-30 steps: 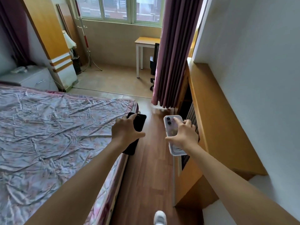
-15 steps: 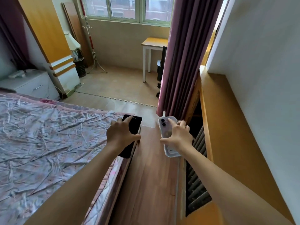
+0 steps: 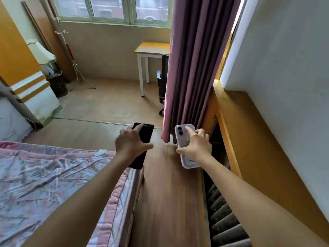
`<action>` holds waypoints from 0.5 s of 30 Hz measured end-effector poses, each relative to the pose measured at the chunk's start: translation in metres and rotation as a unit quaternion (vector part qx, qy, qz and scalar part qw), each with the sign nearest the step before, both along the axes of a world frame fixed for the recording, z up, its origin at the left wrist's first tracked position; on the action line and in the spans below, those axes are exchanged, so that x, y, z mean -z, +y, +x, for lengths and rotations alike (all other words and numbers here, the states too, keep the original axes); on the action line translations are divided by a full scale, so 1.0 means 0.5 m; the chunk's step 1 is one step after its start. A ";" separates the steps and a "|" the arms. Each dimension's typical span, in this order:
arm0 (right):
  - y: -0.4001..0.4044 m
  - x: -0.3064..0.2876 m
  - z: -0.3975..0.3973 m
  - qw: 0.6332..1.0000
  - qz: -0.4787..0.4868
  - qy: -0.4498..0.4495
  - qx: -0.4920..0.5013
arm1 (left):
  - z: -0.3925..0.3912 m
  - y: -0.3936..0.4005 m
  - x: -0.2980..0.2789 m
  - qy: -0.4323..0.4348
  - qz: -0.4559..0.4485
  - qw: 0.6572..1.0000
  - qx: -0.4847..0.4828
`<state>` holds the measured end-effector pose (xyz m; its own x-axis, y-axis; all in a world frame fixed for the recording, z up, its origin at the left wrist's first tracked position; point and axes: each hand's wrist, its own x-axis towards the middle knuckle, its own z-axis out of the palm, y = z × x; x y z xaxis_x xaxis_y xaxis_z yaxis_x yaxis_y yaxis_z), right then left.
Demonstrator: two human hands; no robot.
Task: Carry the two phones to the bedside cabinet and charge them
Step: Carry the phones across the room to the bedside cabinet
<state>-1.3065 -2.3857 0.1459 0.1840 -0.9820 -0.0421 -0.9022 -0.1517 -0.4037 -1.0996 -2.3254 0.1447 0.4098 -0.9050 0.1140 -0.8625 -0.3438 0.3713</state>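
Head view, both arms were extended forward over the strip of wood floor [image 3: 165, 193] between bed and wall.

Left hand [image 3: 130, 145]: fingers were wrapped around the black phone [image 3: 145, 134], index finger laid along its back toward the top edge, thumb out to 3 o'clock across the phone's side. Phone was held roughly upright, long axis running 12 to 6, its lower end showing below the wrist, just over the corner of the bed [image 3: 53, 184].

Right hand [image 3: 195, 148]: fingers were closed on the white phone [image 3: 183, 138] in a clear case, back facing the camera, two camera lenses at its upper left corner. Index finger pointed to 11 o'clock across the back; lower end of the case stuck out beneath the palm. Phone tilted slightly, top toward 11.

The two phones were level with each other, apart, black one at 9 o'clock of the white one.

Surroundings: purple curtain [image 3: 192, 68] hung at 12 o'clock of the white phone, its hem just beside it. Yellow wood ledge [image 3: 258, 139] ran along the wall at 3 o'clock. Small table [image 3: 151, 49] stood beyond the curtain under the window [image 3: 110, 8]. Lamp [image 3: 41, 54] stood at 10 o'clock of the black phone, well apart. A pale unit at the far left edge was partly cut off; could not tell whether it was the bedside cabinet.
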 end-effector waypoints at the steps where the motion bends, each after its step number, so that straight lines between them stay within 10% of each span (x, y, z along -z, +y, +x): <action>1: -0.022 -0.003 0.009 1.000 0.000 0.002 -0.004 | 0.008 -0.026 -0.007 -0.002 -0.003 1.000 0.002; 15: -0.584 0.005 0.179 0.996 -0.007 0.015 -0.085 | 0.168 -0.526 0.019 0.013 -0.004 0.997 -0.079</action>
<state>-1.2171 -2.6779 0.1432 0.3467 -0.9373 -0.0359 -0.8744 -0.3091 -0.3741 -1.0156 -2.5882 0.1351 0.5499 -0.8281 0.1091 -0.7883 -0.4714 0.3955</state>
